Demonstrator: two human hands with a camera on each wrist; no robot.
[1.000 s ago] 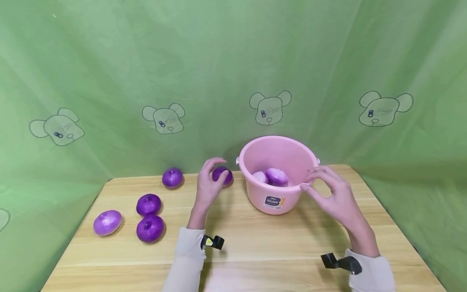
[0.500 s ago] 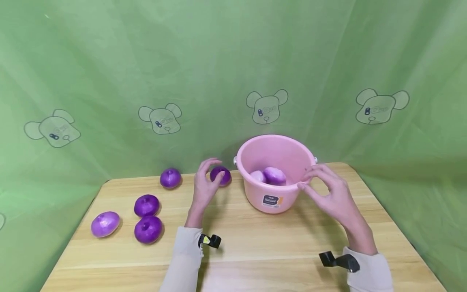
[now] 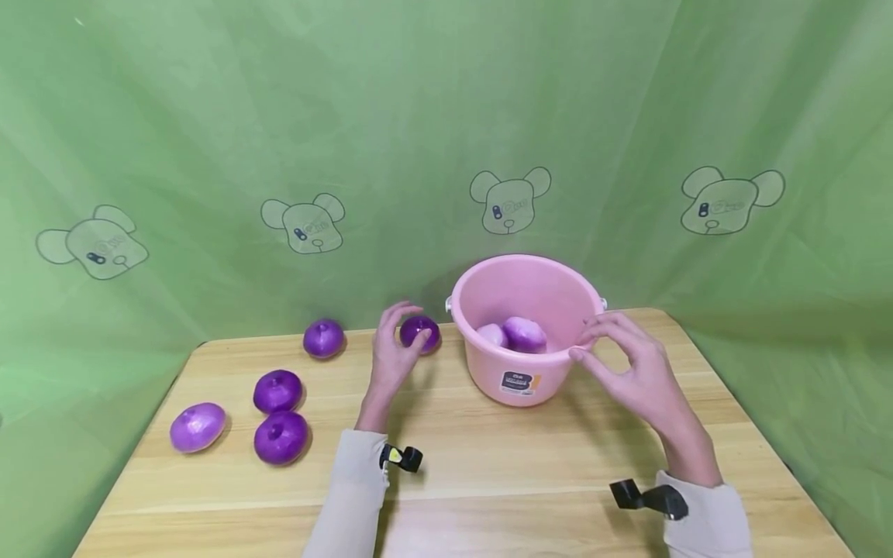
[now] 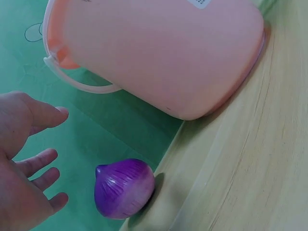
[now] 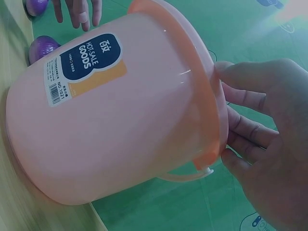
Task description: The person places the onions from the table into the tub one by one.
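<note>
A pink plastic bucket point(image 3: 488, 372) stands upright toward the back of the table, two onions point(image 3: 525, 334) showing inside it. At its right front rim my right hand point(image 3: 642, 376) pinches the edge; in the right wrist view the thumb lies outside and the fingers reach over the rim. Left of the bucket sits a purple onion point(image 4: 126, 190) on the table. My left hand point(image 3: 393, 356) hovers beside and over this onion, thumb and fingers parted, and the left wrist view shows a gap between the fingertips and the onion.
Several more onions sit on the left: one point(image 3: 324, 339) near the back edge, a dark pair point(image 3: 281, 438) close together, and a paler one point(image 3: 198, 427). A green curtain point(image 3: 398, 116) hangs right behind the wooden table point(image 3: 474, 496).
The head view has shifted slightly, so everything sits a little more to the left. Both hands keep nearly the same places relative to the bucket and the onion.
</note>
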